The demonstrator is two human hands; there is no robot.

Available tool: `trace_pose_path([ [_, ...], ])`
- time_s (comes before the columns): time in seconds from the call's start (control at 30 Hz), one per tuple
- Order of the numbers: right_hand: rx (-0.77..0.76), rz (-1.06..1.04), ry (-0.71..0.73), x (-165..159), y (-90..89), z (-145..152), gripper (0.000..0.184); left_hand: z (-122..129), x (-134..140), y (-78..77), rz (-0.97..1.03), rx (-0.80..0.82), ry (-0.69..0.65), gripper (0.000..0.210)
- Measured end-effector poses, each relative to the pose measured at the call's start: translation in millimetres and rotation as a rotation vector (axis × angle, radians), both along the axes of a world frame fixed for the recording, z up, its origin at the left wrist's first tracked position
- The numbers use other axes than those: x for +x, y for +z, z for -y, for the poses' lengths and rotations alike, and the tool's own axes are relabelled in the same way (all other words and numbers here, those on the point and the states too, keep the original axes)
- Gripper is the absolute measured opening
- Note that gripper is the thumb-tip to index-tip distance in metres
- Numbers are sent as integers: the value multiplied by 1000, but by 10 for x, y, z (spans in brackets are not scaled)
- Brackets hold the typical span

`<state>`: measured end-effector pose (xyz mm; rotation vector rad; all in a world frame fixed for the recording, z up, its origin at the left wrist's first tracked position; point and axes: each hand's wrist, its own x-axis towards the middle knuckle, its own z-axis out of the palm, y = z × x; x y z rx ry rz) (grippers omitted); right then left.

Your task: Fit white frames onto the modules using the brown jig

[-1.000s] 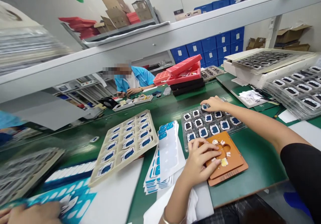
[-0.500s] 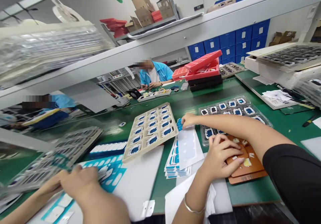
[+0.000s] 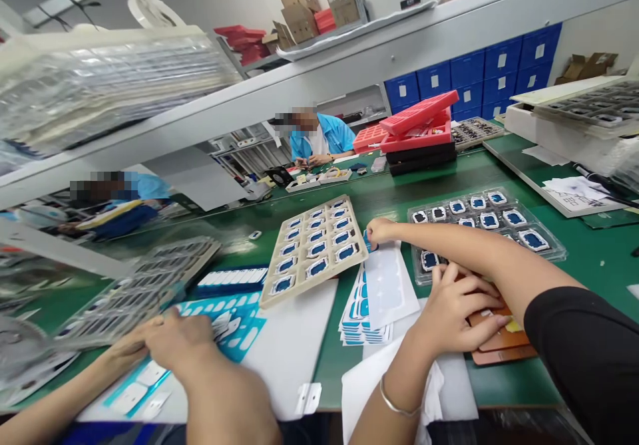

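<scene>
My right hand (image 3: 380,233), at the end of a black-sleeved arm, reaches left across my left arm. Its fingers are pinched on a blue sheet (image 3: 368,240), mostly hidden, beside the corner of a beige tray (image 3: 279,296) holding dark-blue parts with white frames. Just below lies a stack of blue-and-white cut-out sheets (image 3: 353,312), topped by a white sheet (image 3: 387,285). My left hand (image 3: 462,308) wears a bracelet and rests palm down, fingers apart, over an orange-brown plate (image 3: 504,352). Its thumb is near a yellow bit (image 3: 514,325).
At left, a co-worker's two hands (image 3: 170,338) work over turquoise cut-out sheets (image 3: 239,345). A clear tray of parts (image 3: 546,235) lies behind my arm. Red trays (image 3: 419,116) stand farther back. Another person in blue (image 3: 334,136) sits across the table.
The view has shifted, so most things sit farther right. My right hand covers more of the blue sheet. My left hand covers more of the orange-brown plate.
</scene>
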<state>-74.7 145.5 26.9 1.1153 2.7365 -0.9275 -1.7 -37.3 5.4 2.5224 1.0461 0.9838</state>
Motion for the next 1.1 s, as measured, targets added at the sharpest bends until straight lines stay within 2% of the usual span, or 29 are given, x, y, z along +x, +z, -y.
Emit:
trace_pose_path([
  [0.2,9,-185,-40,184,18,-3,22,-12,0,-27,-10,-4,4,20],
  [0.3,22,-364,-77,518,79,-4,17,-6,-5,-26,-9,-20,12,19],
  [0.43,19,-624,-14,1450,65,144,15,3,-9,9,33,-22,-15,20],
  [0.57,18,-773,71,2493,-45,491,27,-1,-6,55,49,8,-31,19],
  [0.67,50,-825,105,2944,-103,744,24,-20,-17,78,40,8,-33,20],
  [0.73,150,-854,160,3059,-122,863,17,-37,-36,86,53,2,-41,19],
  [0.83,320,-878,237,3068,-130,975,13,-62,-77,96,85,11,-50,21],
  [1.1,449,-843,258,2968,-173,1124,19,-120,-172,33,101,93,-90,42],
])
